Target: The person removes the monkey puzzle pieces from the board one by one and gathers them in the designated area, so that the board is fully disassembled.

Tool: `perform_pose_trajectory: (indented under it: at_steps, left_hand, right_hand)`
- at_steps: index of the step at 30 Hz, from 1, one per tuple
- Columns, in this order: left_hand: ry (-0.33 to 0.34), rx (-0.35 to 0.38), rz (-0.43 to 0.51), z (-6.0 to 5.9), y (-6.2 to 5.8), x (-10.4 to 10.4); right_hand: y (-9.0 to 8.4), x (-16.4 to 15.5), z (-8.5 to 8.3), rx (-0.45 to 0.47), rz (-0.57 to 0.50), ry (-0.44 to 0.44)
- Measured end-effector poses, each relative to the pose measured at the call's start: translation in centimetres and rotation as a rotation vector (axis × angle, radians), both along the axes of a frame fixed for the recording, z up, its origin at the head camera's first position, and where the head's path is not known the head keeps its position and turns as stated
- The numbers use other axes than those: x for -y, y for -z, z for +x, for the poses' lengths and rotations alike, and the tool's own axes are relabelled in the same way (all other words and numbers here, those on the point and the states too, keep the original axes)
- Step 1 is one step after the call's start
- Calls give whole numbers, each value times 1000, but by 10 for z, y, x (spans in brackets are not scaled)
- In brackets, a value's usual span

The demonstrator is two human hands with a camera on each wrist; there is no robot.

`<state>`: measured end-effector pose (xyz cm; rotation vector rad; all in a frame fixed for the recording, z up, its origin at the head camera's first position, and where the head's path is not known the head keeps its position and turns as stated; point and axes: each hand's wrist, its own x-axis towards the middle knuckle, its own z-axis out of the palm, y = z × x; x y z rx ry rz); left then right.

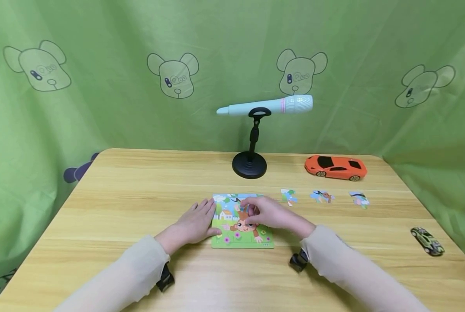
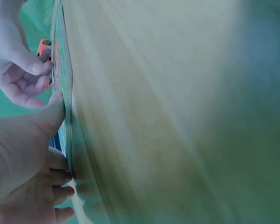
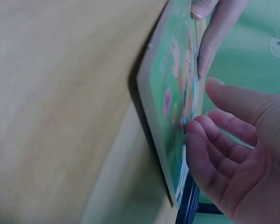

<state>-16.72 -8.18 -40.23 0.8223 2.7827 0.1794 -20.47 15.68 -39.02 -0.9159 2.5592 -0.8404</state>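
A jigsaw puzzle board [image 1: 238, 243] with a monkey picture lies flat on the table in the head view. My left hand [image 1: 195, 223] rests at its left edge, the thumb lying on the board and the other fingers spread along the side. Over the upper right of the picture is my right hand [image 1: 273, 212]. Its fingertips touch the puzzle surface in the right wrist view, where the thumb of this hand [image 3: 242, 149] stands apart from the bent fingers. I see no piece between them. Part of the picture is hidden beneath that hand.
Three loose puzzle pieces, the nearest one [image 1: 289, 196] among them, lie right of the board. Behind stands a light blue microphone [image 1: 263, 106] on a black stand [image 1: 250, 164]. An orange toy car [image 1: 335, 168] and a small patterned car [image 1: 427, 241] are at the right.
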Motion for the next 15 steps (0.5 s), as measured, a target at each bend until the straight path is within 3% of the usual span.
perform_pose_trajectory:
  at_steps: [15]
  left_hand:
    - [-2, 10, 9, 0, 0, 1]
  right_hand:
    - [1, 7, -2, 20, 136, -42]
